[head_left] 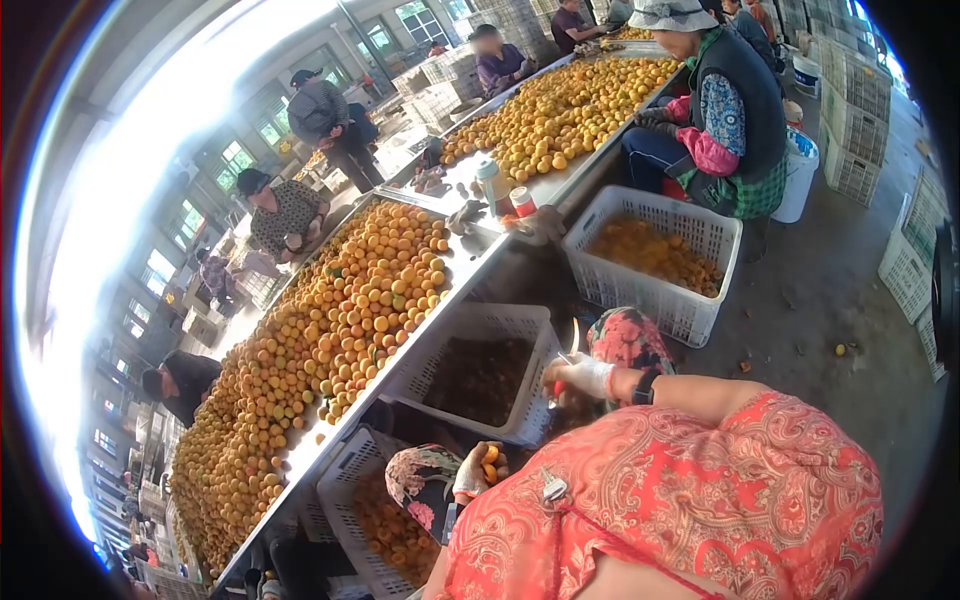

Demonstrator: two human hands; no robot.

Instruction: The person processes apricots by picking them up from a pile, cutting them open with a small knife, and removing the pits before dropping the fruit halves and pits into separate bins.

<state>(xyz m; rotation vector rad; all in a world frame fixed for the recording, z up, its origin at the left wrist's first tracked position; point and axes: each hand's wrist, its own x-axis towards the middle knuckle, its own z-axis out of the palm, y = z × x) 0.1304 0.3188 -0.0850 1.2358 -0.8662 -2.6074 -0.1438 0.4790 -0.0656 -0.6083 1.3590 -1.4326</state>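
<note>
My left hand (475,473), in a worn glove, is closed around an orange apricot (490,455) above my flower-patterned knee. My right hand (583,377), in a white glove, grips a small knife (575,337) with its blade pointing up. The two hands are apart. In front of them stands a white plastic crate (532,392) with dark contents that I cannot make out. Close to my left hand, another crate (345,480) holds orange fruit pieces (400,540).
A long metal table (455,290) bears heaps of apricots (350,290). A bottle (490,182) and a red-and-white can (522,202) stand on it. At right, a crate (690,317) of fruit pieces sits beside a seated co-worker (740,120). Other people work around the table.
</note>
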